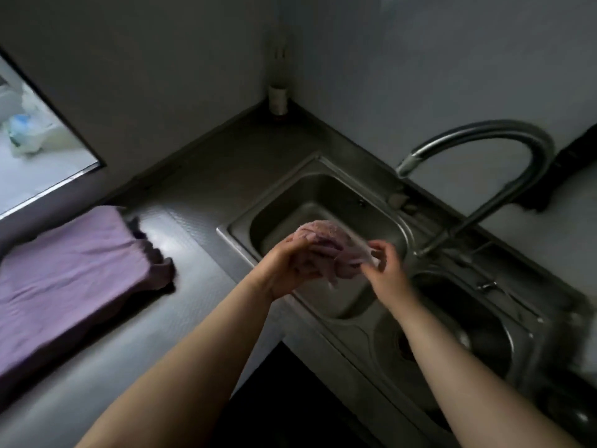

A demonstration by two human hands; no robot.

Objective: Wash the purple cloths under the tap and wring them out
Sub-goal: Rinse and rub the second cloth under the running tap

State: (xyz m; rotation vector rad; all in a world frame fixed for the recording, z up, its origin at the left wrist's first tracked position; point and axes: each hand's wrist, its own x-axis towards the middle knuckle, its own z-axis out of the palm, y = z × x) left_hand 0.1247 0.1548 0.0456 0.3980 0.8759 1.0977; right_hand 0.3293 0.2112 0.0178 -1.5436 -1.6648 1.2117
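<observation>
A bunched purple cloth (326, 244) is held over the left basin of the steel sink (326, 192). My left hand (287, 266) grips its left end and my right hand (386, 270) pinches its right end. The curved tap (504, 150) arches above, its spout pointing over the left basin; no water stream is visible. More purple cloths (74, 273) lie spread flat on the counter to the left, untouched.
The sink has a second round basin (452, 344) at the right. The grey counter (206, 176) runs into a wall corner where a small cup (277, 98) stands. A window (35, 150) is at the left, a dark object (568, 169) at the far right.
</observation>
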